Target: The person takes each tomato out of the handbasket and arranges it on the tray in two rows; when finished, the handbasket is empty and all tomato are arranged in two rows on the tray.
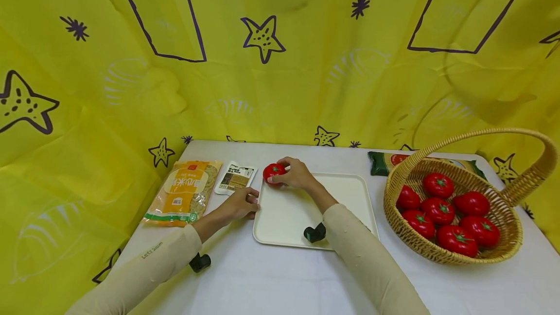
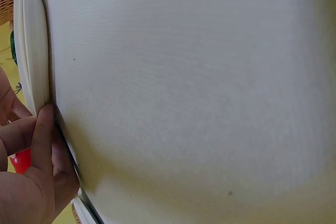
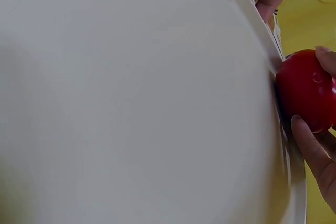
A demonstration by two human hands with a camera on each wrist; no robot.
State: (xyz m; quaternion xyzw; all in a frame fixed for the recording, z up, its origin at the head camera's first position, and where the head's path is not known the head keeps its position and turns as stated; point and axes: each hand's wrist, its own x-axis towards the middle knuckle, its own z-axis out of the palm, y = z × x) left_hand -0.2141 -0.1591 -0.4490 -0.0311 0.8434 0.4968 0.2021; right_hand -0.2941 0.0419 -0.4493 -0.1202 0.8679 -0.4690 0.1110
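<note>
A red tomato (image 1: 273, 172) with a green top sits at the far left corner of a cream rectangular tray (image 1: 282, 222). My right hand (image 1: 298, 174) grips this tomato between thumb and fingers; in the right wrist view the tomato (image 3: 304, 90) is close against the tray's rim. At the tray's left side, my left hand (image 1: 238, 204) holds the edge. The left wrist view shows its fingertips pinching the tray rim (image 2: 32, 51). Part of the left hand's grip is hidden in the head view.
To the right stands a wicker basket (image 1: 450, 252) with a tall handle, holding several tomatoes (image 1: 439, 210). Behind it lies a green packet (image 1: 378, 163). Left of the tray are an orange-and-clear food bag (image 1: 183, 191) and a small white pouch (image 1: 236, 178). A yellow patterned curtain (image 1: 262, 101) hangs behind the white table.
</note>
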